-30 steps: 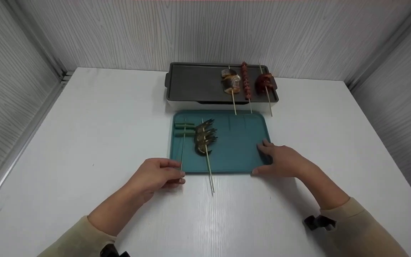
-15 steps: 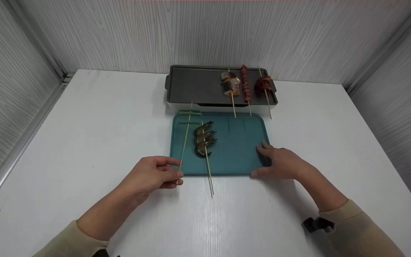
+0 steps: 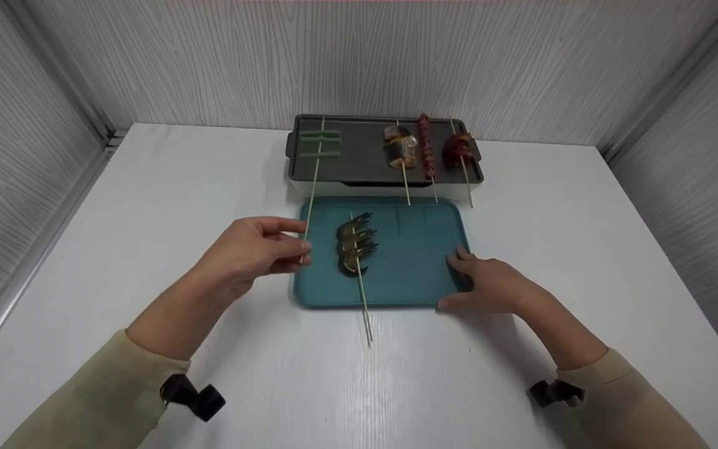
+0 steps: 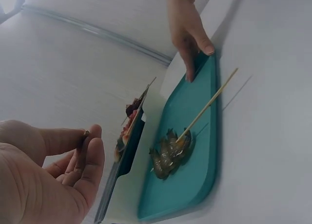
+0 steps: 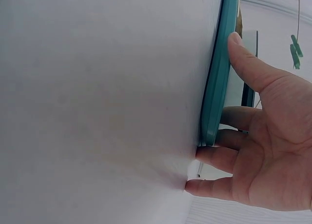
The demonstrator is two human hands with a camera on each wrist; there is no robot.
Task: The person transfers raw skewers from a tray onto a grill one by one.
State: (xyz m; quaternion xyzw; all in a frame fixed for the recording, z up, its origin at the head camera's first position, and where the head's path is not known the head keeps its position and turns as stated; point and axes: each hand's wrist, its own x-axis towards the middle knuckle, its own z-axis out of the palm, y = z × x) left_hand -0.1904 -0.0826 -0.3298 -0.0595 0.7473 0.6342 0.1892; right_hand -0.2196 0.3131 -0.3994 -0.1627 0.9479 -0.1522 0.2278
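My left hand (image 3: 268, 246) pinches the stick of a skewer of green vegetable pieces (image 3: 320, 145) near its lower end. In the head view those pieces lie over the left end of the dark griddle (image 3: 359, 149); I cannot tell whether they touch it. On the teal tray (image 3: 409, 262), a shrimp skewer (image 3: 356, 246) lies left of centre, its sticks jutting past the front rim. My right hand (image 3: 487, 284) holds the tray's front right corner, with the thumb at the front edge (image 5: 222, 72) and fingers along the right side.
On the griddle's right half lie a skewer of silvery chunks (image 3: 401, 148), a red sausage-like skewer (image 3: 427, 146) and a dark red skewer (image 3: 457, 149), sticks overhanging the front. The white table (image 3: 166, 206) is bordered by pale wood-grain panels (image 3: 359, 59).
My left hand has lifted the green vegetable skewer off the tray and carried it forward over the griddle's left end. My right hand stays at the tray corner.
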